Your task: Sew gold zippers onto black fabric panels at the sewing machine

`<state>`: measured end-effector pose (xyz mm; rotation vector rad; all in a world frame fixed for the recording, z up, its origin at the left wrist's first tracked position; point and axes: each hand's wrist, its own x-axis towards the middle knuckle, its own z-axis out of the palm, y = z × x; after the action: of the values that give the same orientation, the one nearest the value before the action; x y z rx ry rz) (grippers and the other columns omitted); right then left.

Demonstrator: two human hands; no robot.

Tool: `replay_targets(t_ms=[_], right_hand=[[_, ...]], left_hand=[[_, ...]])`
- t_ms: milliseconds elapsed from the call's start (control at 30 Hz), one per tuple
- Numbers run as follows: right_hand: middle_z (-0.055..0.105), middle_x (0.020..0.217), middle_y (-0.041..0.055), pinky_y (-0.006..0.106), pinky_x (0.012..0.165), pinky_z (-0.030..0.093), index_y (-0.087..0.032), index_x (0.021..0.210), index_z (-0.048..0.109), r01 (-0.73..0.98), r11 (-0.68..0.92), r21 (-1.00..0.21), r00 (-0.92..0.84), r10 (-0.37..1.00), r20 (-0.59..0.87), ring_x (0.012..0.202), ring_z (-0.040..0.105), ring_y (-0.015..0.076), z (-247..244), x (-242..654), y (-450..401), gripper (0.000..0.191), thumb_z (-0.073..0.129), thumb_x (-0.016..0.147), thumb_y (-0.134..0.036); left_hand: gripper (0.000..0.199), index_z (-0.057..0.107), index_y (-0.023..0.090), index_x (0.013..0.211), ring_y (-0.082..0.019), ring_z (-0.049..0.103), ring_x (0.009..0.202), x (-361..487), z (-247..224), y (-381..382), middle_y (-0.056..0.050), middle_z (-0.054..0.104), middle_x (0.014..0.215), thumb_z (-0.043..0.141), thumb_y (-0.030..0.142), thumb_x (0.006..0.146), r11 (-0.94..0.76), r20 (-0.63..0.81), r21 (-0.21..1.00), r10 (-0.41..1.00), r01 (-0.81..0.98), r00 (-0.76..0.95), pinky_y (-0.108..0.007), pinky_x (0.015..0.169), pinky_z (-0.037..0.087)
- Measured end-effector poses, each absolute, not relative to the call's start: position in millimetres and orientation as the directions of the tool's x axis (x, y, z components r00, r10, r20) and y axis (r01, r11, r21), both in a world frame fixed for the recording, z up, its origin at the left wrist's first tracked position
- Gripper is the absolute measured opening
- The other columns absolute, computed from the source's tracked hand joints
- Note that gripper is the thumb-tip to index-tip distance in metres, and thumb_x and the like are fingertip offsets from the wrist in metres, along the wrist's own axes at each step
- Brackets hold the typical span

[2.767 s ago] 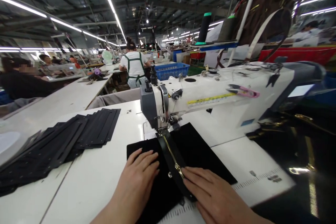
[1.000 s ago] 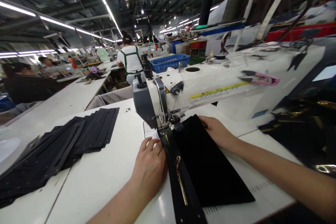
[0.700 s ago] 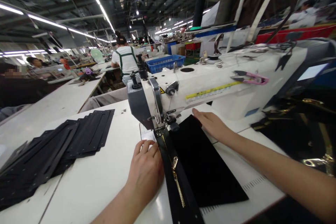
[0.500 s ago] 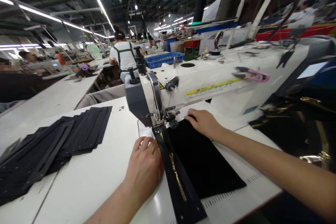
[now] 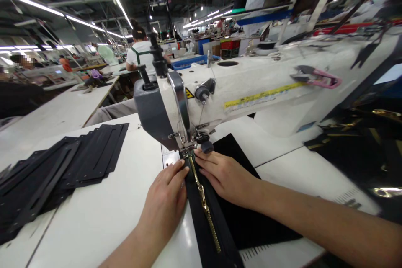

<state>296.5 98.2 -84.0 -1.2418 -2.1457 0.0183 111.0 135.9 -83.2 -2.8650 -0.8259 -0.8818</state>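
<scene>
A long black strip with a gold zipper [image 5: 201,192] runs under the needle area of a white sewing machine [image 5: 257,88]. My left hand [image 5: 166,197] holds its left edge, thumb and fingers close together near the presser foot [image 5: 186,150]. From the right, my right hand [image 5: 228,176] reaches over, its fingers stretched out and apart, fingertips resting on the strip beside the zipper teeth. Beneath my right hand and forearm lies a black fabric panel [image 5: 248,226], partly hidden by them.
Slotted black pieces [image 5: 91,159] lie overlapped on the white table [image 5: 103,222] at left. Pink-handled thread snips [image 5: 317,77] rest against the machine arm. Black items with gold zippers [image 5: 354,142] are heaped at right. A person [image 5: 141,52] works beyond a blue crate [image 5: 191,62].
My right hand has left the panel's far edge and come left and nearer, onto the strip. My left hand has shifted slightly left. The view has moved closer to the machine.
</scene>
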Motion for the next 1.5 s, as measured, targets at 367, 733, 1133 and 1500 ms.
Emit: replay_targets(t_ms=[367,733,1133,1500], right_hand=[[0.057,0.115,0.0196,0.036,0.099,0.039,0.0,0.108,0.058,0.796,0.558,-0.237,-0.375,0.76,0.531,0.111,0.05,0.0233,-86.4,298.3,100.6,0.031,0.041,0.085,-0.012],[0.055,0.118,0.0201,0.036,0.1,0.038,0.0,0.107,0.058,0.827,0.532,-0.18,-0.392,0.777,0.492,0.113,0.049,0.0236,-82.6,297.1,99.8,0.031,0.039,0.086,-0.012],[0.054,0.118,0.0195,0.039,0.1,0.038,0.0,0.109,0.056,0.841,0.517,-0.161,-0.402,0.795,0.455,0.114,0.047,0.0257,-88.8,300.1,103.0,0.032,0.037,0.087,-0.013],[0.059,0.09,0.0075,0.04,0.084,0.043,-0.014,0.077,0.056,0.693,0.64,-0.331,-0.435,0.738,0.515,0.09,0.051,0.0222,-68.5,294.9,85.7,0.017,0.061,0.079,-0.03]], left_hand=[[0.026,0.061,0.011,0.097,-0.025,0.061,0.093,115.9,-72.4,148.8,-0.014,0.064,0.103,0.038,0.01,0.084,-0.934,0.461,-0.083,0.272,0.346,0.845,-0.044,0.08,0.052],[0.025,0.062,0.014,0.092,-0.024,0.061,0.087,118.3,-68.4,147.5,-0.011,0.065,0.094,0.039,0.011,0.082,-0.931,0.488,-0.07,0.281,0.358,0.826,-0.041,0.075,0.053],[0.024,0.062,0.012,0.094,-0.022,0.06,0.087,119.2,-67.3,146.0,-0.01,0.065,0.094,0.041,0.015,0.084,-0.915,0.419,-0.022,0.358,0.404,0.834,-0.04,0.076,0.051],[0.021,0.061,0.01,0.092,-0.023,0.059,0.083,118.3,-68.4,145.0,-0.01,0.063,0.087,0.047,0.007,0.077,-0.876,0.426,0.021,0.443,0.481,0.789,-0.038,0.075,0.051]])
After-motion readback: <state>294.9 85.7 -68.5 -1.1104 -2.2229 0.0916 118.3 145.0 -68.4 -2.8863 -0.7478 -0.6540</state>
